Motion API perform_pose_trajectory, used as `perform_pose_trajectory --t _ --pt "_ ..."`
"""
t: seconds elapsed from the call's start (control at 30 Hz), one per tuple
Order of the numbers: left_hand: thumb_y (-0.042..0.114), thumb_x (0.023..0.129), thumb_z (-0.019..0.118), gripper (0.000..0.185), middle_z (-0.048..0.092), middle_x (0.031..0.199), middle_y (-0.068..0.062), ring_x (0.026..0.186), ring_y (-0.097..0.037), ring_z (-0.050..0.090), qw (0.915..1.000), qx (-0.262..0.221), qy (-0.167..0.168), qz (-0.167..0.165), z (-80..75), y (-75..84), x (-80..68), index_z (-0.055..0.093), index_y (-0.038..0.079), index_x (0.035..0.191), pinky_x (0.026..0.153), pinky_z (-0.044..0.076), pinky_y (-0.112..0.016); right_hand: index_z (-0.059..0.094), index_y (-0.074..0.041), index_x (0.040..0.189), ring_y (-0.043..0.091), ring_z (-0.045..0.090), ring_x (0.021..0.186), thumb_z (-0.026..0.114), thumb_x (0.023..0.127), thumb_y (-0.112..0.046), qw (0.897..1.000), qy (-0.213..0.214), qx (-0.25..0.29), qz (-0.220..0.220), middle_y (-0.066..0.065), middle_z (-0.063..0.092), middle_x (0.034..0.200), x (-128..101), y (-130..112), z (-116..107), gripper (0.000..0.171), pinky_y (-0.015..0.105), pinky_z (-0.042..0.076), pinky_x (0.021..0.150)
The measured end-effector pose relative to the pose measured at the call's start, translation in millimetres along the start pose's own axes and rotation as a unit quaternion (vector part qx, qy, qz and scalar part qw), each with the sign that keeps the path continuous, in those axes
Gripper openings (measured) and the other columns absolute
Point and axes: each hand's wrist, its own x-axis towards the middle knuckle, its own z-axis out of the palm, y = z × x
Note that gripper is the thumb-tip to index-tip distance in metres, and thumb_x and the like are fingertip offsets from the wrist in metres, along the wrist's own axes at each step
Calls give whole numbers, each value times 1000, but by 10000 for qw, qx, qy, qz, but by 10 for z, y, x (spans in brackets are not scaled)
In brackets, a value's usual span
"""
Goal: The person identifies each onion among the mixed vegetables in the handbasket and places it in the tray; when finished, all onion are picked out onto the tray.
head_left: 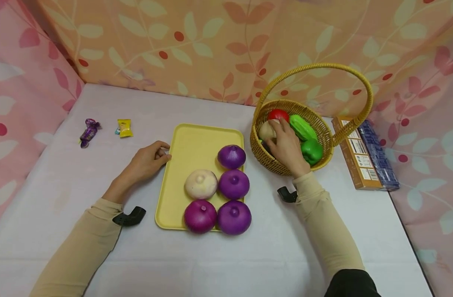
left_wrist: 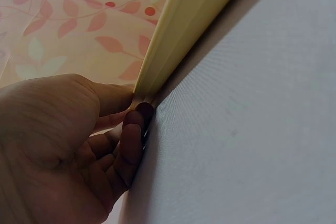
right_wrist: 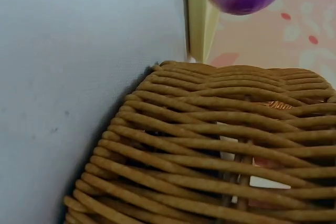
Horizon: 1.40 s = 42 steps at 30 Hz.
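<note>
My left hand [head_left: 147, 162] pinches the left rim of a yellow tray [head_left: 197, 146]; in the left wrist view, the thumb lies at the rim [left_wrist: 144, 85] with the other fingers curled by its underside. On the tray are several purple onions [head_left: 234, 184] and one pale onion [head_left: 201, 184], grouped toward the near right. My right hand [head_left: 286, 146] reaches into a wicker basket [head_left: 261, 154], its fingers curled over another pale onion [head_left: 266, 130]. Beside that onion lie a red tomato-like vegetable [head_left: 278, 114], a long green vegetable [head_left: 302, 127] and a green pepper [head_left: 312, 151].
The basket's tall handle [head_left: 315, 67] arches above its contents. Right of the basket lie a brown box [head_left: 356, 154] and a dark blue pack [head_left: 378, 159]. At the back left are a purple-wrapped candy [head_left: 89, 132] and a yellow packet [head_left: 125, 128]. Patterned cloth [head_left: 211, 49] hangs behind the table.
</note>
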Motion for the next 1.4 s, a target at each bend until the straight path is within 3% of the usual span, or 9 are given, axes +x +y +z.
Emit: perform_pose_trajectory --t 0.17,0.3,0.4,0.6,0.7,0.83,1.0,1.13,1.4 --pt "23 100 56 36 65 96 -13 82 -19 55 10000 10 -5 -16 -11 19 1 55 1 128 75 40 -32 47 0 131 49 55 106 68 89 -12 9997 209 60 135 32 45 130 -2 19 -2 48 60 46 89" --pt "23 100 56 36 65 96 -14 82 -19 55 10000 12 -16 -41 3 3 0 55 0 128 75 40 -32 46 -3 130 47 55 102 70 90 -16 9988 173 137 442 31 44 126 -29 42 -1 48 58 48 86" --pt "22 100 56 36 65 96 -13 81 -19 55 10000 19 -36 -45 18 -8 3 55 0 128 75 40 -32 48 -3 130 47 54 103 71 89 -18 9975 461 230 492 31 45 125 -79 44 -20 49 58 47 86" --pt "22 100 56 35 65 96 -14 82 -20 55 10000 48 -43 22 18 -6 29 55 0 127 75 40 -32 52 -3 131 43 53 100 72 89 -21 9850 1642 532 -53 29 46 122 -216 -165 -196 50 57 46 83" --pt "22 100 56 36 65 96 -14 82 -21 55 10000 70 -44 16 7 0 38 55 0 127 75 40 -32 54 -3 128 41 54 102 73 87 -21 9784 1844 755 -545 27 48 121 -273 -392 -287 49 55 47 84" --pt "23 100 56 36 64 97 -14 83 -21 55 9999 87 -65 -36 -5 14 28 55 0 128 75 40 -32 57 -2 126 38 57 105 74 86 -23 9764 1473 971 -1244 24 52 122 -312 -719 -296 48 51 49 87" --pt "24 100 55 38 64 100 -14 84 -21 55 9998 63 -117 -119 -8 19 2 54 0 129 75 40 -32 59 -8 128 33 58 105 72 88 -29 9797 533 756 -1780 22 51 123 -300 -1044 -143 47 46 51 85" --pt "24 100 55 38 65 99 -14 84 -21 55 9998 19 -126 -140 -4 17 -13 54 1 130 75 40 -32 59 -13 132 30 59 103 69 91 -31 9792 -61 527 -1961 20 52 122 -272 -1209 -11 45 42 51 83" --pt "25 101 55 38 66 100 -14 84 -20 56 9999 4 -110 -114 -13 33 -12 54 1 130 76 41 -32 57 -8 129 27 58 111 65 94 -30 9747 -477 445 -2139 13 59 123 -198 -1336 153 42 41 47 96"
